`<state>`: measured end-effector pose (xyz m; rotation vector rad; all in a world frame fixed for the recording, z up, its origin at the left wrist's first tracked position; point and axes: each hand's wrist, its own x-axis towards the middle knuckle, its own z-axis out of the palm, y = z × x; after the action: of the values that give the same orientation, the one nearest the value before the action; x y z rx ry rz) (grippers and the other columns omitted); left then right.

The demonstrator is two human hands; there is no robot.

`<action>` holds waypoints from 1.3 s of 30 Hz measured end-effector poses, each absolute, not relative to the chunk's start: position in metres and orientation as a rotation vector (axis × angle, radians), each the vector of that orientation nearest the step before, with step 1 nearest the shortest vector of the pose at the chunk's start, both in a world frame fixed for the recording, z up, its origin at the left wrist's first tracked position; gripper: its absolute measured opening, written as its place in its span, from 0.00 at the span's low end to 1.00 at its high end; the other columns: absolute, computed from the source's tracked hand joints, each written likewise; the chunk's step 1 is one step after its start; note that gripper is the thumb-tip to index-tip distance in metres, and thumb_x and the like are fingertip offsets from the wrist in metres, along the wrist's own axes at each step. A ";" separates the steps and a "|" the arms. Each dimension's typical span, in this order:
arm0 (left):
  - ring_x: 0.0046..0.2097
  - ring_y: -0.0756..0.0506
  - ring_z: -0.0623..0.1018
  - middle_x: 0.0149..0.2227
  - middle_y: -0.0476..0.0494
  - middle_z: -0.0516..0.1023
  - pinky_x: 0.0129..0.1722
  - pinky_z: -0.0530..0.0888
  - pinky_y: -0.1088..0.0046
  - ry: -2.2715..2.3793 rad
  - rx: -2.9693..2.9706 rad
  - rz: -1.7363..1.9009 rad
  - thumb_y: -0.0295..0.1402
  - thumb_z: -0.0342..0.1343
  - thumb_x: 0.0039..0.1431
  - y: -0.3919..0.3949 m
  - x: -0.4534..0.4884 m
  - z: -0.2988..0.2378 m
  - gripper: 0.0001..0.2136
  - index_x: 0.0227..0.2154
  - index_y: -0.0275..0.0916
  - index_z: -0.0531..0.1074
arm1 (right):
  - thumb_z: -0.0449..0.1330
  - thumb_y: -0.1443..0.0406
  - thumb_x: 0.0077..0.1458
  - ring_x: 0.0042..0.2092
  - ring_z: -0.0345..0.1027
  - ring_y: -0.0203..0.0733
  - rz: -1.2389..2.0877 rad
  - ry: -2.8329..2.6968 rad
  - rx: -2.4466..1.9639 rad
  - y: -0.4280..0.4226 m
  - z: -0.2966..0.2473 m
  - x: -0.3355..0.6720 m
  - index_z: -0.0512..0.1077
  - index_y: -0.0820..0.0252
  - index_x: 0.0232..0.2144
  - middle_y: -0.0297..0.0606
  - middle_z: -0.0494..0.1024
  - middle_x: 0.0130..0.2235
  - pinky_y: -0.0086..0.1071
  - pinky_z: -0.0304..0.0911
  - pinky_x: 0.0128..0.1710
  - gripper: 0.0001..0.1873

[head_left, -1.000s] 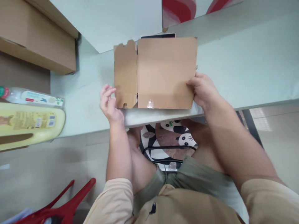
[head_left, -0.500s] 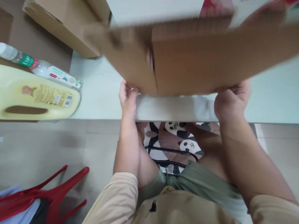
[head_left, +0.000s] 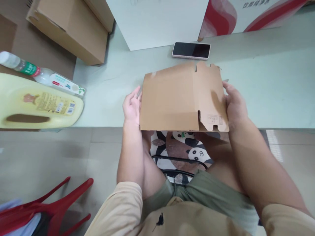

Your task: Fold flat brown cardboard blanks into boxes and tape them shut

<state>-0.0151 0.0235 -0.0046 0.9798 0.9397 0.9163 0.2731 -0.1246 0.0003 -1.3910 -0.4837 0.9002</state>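
Note:
A folded brown cardboard box (head_left: 169, 95), looking flattened, lies at the near edge of the table. Slots and tabs are cut into its right part, and small print shows near the lower right corner. Along its left side, my left hand (head_left: 132, 106) grips the cardboard, with the thumb side against the edge. The right edge is held by my right hand (head_left: 235, 101), fingers curled round it. Parts of both hands' fingers are hidden behind the cardboard.
A phone (head_left: 191, 50) lies beyond the cardboard, before a white and red carton (head_left: 162, 23). Brown boxes (head_left: 71, 29), a plastic bottle (head_left: 44, 73) and a yellow jug (head_left: 41, 100) are at the left. A red stool (head_left: 56, 206) stands on the floor.
The cardboard has come down from a raised, tilted position to the table edge, showing another face. Both hands have moved to its sides. The phone is now uncovered.

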 end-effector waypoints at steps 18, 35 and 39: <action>0.58 0.30 0.79 0.41 0.36 0.84 0.56 0.78 0.51 0.915 0.963 0.778 0.38 0.71 0.41 0.013 -0.020 -0.001 0.22 0.41 0.38 0.78 | 0.69 0.54 0.33 0.42 0.79 0.57 1.288 -0.256 -1.328 -0.136 0.014 0.280 0.77 0.50 0.35 0.41 0.83 0.39 0.56 0.79 0.42 0.22; 0.33 0.44 0.83 0.36 0.44 0.83 0.35 0.80 0.65 0.701 0.633 0.815 0.50 0.51 0.59 0.024 -0.004 0.010 0.18 0.40 0.42 0.76 | 0.69 0.54 0.44 0.18 0.51 0.30 0.840 -0.333 -1.217 -0.173 0.020 0.317 0.67 0.51 0.26 0.25 0.69 0.23 0.29 0.54 0.17 0.16; 0.32 0.44 0.82 0.34 0.43 0.82 0.34 0.80 0.65 0.688 0.631 0.839 0.49 0.53 0.58 0.024 -0.002 0.012 0.17 0.38 0.42 0.77 | 0.71 0.54 0.40 0.18 0.40 0.29 0.697 -0.292 -1.302 -0.210 0.019 0.348 0.59 0.54 0.20 0.23 0.58 0.18 0.30 0.43 0.19 0.23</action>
<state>-0.0021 0.0244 0.0116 0.6306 0.6882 0.8395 0.3484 -0.2103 0.0190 -1.3022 -0.2920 0.6969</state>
